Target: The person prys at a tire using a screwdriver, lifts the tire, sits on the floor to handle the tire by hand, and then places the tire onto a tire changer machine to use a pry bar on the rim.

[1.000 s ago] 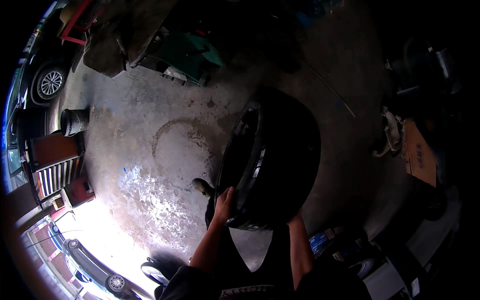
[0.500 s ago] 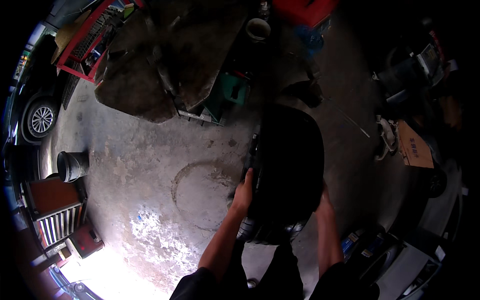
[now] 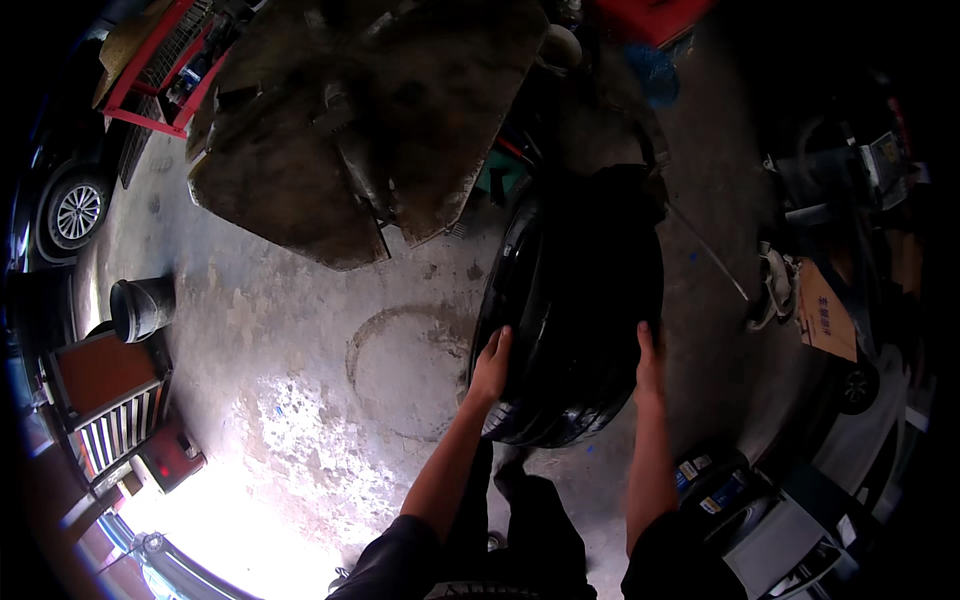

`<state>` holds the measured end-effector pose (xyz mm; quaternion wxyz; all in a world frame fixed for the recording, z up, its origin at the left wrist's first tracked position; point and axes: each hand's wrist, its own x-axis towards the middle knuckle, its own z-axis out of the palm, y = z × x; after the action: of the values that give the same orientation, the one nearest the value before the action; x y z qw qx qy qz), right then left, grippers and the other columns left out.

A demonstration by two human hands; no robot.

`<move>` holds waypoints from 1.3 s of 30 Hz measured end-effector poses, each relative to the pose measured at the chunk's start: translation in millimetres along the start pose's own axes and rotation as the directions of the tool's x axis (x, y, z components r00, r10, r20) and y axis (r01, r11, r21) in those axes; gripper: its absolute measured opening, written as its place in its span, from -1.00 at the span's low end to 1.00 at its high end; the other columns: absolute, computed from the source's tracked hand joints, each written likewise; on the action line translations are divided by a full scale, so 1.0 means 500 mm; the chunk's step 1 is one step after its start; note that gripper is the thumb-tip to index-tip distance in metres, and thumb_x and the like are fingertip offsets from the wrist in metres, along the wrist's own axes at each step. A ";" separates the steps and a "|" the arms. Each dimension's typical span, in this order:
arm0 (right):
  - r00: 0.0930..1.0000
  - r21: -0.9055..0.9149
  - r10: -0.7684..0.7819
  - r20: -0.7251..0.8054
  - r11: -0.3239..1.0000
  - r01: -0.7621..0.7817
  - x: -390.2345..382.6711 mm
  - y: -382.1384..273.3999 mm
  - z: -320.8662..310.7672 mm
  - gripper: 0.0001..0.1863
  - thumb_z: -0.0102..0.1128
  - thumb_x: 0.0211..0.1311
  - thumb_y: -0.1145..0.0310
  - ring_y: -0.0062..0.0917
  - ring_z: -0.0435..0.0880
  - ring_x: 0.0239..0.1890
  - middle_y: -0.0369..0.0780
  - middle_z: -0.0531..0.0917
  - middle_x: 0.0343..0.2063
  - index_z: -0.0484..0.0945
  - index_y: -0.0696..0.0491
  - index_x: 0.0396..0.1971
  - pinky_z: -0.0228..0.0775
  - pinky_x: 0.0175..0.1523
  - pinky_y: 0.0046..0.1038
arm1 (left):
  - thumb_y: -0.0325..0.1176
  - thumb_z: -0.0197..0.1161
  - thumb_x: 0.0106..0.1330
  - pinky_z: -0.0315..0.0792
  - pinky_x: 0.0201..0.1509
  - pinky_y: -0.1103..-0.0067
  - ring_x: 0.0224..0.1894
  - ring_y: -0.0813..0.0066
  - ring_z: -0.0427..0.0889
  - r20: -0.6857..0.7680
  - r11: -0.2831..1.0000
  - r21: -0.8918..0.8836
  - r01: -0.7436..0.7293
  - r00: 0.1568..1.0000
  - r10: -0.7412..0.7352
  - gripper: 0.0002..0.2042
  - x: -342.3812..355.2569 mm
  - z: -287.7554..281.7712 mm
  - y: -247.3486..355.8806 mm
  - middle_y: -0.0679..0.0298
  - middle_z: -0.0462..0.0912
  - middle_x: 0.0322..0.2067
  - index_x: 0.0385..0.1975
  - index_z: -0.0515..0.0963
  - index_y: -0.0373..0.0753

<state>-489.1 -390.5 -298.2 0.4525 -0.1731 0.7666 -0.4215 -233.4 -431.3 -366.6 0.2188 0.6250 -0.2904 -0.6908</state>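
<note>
A black car tire (image 3: 575, 340) stands upright in front of me, its top end slightly turned, held between my two hands. My left hand (image 3: 489, 370) grips its left sidewall, thumb pointing up along the rubber. Against the right side presses my right hand (image 3: 650, 368), fingers extended forward and partly hidden by the dark tire. Deep shadow hides most of the tread and whatever is in the tire's middle. Just beyond its upper left lies a broad, angular, grimy metal turntable (image 3: 290, 190) with clamp-like bars on top.
A black bucket (image 3: 145, 310) and a brown-topped cabinet (image 3: 105, 385) stand at the left. A red wire rack (image 3: 160, 85) is at the far left, near a parked car's wheel (image 3: 78, 212). On the right, a cardboard box (image 3: 826, 312) lies beside a thin rod (image 3: 710, 252).
The tire has moved away from my body and tilted, showing more of its left sidewall. Both hands have gone with it. The metal turntable now appears larger and closer.
</note>
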 end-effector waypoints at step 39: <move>0.911 0.414 0.035 0.412 0.883 -0.221 0.141 0.015 -0.094 0.04 0.37 0.18 -0.22 -0.31 0.46 0.30 -0.12 0.43 0.34 0.12 -0.04 0.52 0.39 0.29 -0.31 | 0.03 -0.05 0.51 -0.09 0.53 -0.04 0.53 -0.06 0.08 0.706 -0.478 0.704 -0.525 0.589 0.393 -0.45 0.055 0.234 0.348 0.05 0.18 0.48 0.43 0.33 -0.04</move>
<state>-565.3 -408.7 -332.0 0.6519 -0.0922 0.5508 -0.5131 -363.1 -562.5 -263.7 -0.0475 0.3161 -0.9450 -0.0686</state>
